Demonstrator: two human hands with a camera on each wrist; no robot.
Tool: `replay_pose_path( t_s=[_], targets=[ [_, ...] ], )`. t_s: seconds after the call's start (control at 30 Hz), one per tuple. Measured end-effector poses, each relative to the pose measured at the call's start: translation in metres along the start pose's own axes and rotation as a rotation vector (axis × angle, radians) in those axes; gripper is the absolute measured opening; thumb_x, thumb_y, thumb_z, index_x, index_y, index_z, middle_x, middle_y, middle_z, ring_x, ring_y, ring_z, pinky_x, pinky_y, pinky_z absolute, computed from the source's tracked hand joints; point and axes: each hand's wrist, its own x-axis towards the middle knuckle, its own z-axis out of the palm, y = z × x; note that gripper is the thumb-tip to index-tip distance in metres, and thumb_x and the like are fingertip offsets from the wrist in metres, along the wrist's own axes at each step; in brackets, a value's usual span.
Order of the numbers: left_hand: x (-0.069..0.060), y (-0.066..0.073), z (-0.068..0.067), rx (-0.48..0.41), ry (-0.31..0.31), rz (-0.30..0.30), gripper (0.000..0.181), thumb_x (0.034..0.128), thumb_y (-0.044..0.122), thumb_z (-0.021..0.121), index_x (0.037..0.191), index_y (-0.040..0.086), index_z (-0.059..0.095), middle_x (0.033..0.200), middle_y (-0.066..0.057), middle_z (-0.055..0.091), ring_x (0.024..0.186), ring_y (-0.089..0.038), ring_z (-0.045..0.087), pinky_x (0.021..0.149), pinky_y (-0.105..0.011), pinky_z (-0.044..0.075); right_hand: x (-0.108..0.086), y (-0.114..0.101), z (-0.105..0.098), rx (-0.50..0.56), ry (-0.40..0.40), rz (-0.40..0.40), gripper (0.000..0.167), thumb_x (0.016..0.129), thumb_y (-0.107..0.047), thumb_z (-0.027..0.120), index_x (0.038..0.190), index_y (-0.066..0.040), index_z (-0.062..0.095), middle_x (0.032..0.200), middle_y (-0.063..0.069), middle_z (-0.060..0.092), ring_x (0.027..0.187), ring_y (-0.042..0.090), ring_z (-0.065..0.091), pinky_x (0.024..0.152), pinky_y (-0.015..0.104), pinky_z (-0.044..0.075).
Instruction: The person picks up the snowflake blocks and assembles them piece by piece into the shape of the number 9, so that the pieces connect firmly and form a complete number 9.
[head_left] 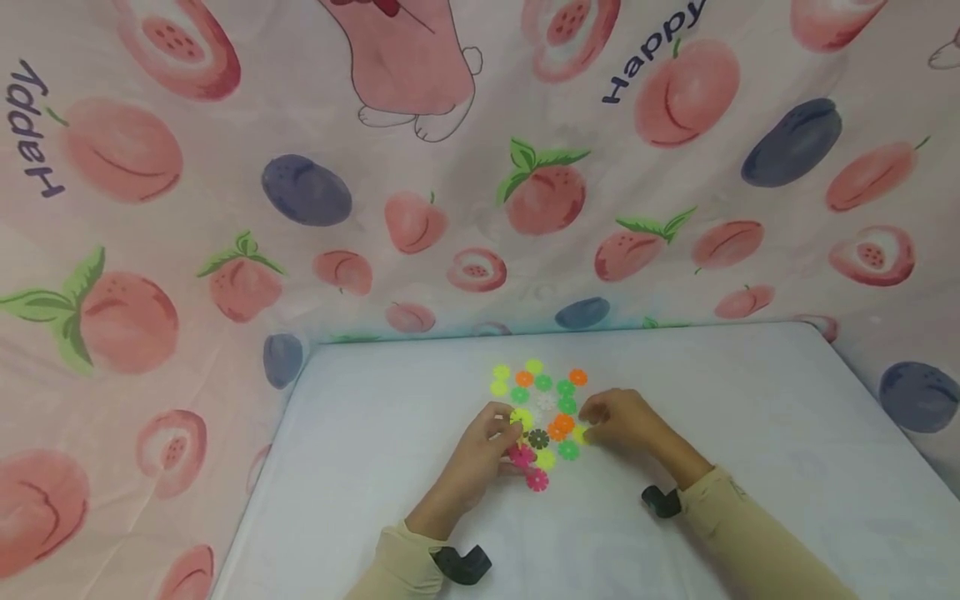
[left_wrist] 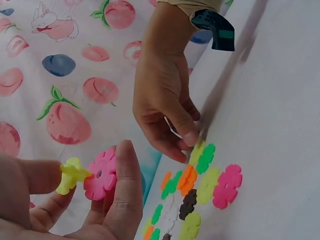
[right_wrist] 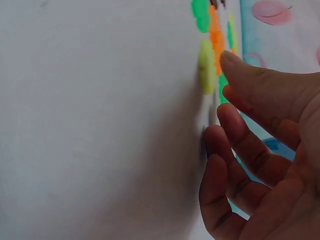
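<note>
My left hand (head_left: pixel 474 458) is raised at the left side of a group of flower-shaped plastic pieces. In the left wrist view its thumb and fingers pinch a yellow piece (left_wrist: pixel 73 175) and a pink piece (left_wrist: pixel 101 174), which touch each other, the pink one upright. At the group's right edge, my right hand (head_left: pixel 626 419) has bent fingers over the table beside a yellow piece (head_left: pixel 580 434). The right wrist view shows the right hand (right_wrist: pixel 262 155) with fingers apart and nothing visible between them, near a yellow piece (right_wrist: pixel 206 67).
Green, orange, white and black pieces lie on the white table (head_left: pixel 360 433), with a pink piece (head_left: pixel 537 479) at the near edge of the group. A fruit-print cloth (head_left: pixel 450 175) hangs behind the table. Each wrist wears a black strap.
</note>
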Motion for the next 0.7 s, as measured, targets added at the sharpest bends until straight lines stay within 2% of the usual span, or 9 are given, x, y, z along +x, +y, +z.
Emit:
replay_pose_path(
  t_s=[0.17, 0.33, 0.43, 0.7],
  targets=[
    [0.0019, -0.0010, -0.0010, -0.005, 0.020, -0.012, 0.025, 0.1051, 0.031, 0.057, 0.123, 0.015, 0.052, 0.119, -0.013, 0.057, 0.089, -0.020, 0.064, 0.075, -0.038, 0.062, 0.0026, 0.0032, 0.0049, -0.012, 0.000, 0.010, 0.024, 0.077, -0.015, 0.087, 0.098, -0.015, 0.076, 0.093, -0.002, 0.071, 0.088, 0.017, 0.061, 0.081, 0.039, 0.054],
    [0.0011, -0.0023, -0.0018, 0.050, 0.036, -0.003, 0.024, 0.1044, 0.031, 0.058, 0.121, 0.015, 0.053, 0.116, -0.011, 0.060, 0.088, -0.020, 0.066, 0.076, -0.037, 0.061, 0.0023, 0.0001, 0.0051, -0.013, 0.000, 0.029, 0.020, 0.078, -0.014, 0.087, 0.095, -0.017, 0.077, 0.090, -0.004, 0.070, 0.087, 0.016, 0.060, 0.081, 0.038, 0.054],
    [0.0011, -0.0025, -0.0018, 0.080, 0.046, 0.003, 0.022, 0.1038, 0.030, 0.059, 0.120, 0.015, 0.055, 0.115, -0.011, 0.062, 0.088, -0.020, 0.066, 0.076, -0.035, 0.060, 0.0016, -0.0014, 0.0048, -0.024, -0.001, 0.012, 0.019, 0.078, -0.014, 0.087, 0.094, -0.016, 0.077, 0.089, -0.003, 0.070, 0.086, 0.016, 0.060, 0.081, 0.038, 0.054],
    [0.0015, -0.0025, -0.0021, 0.107, 0.040, 0.015, 0.019, 0.1031, 0.027, 0.060, 0.112, 0.010, 0.058, 0.113, -0.009, 0.065, 0.091, -0.019, 0.066, 0.079, -0.034, 0.059, 0.0020, -0.0030, 0.0048, -0.037, -0.001, 0.032, 0.020, 0.077, -0.013, 0.087, 0.092, -0.012, 0.073, 0.087, 0.000, 0.068, 0.083, 0.018, 0.059, 0.080, 0.038, 0.055]
  ],
)
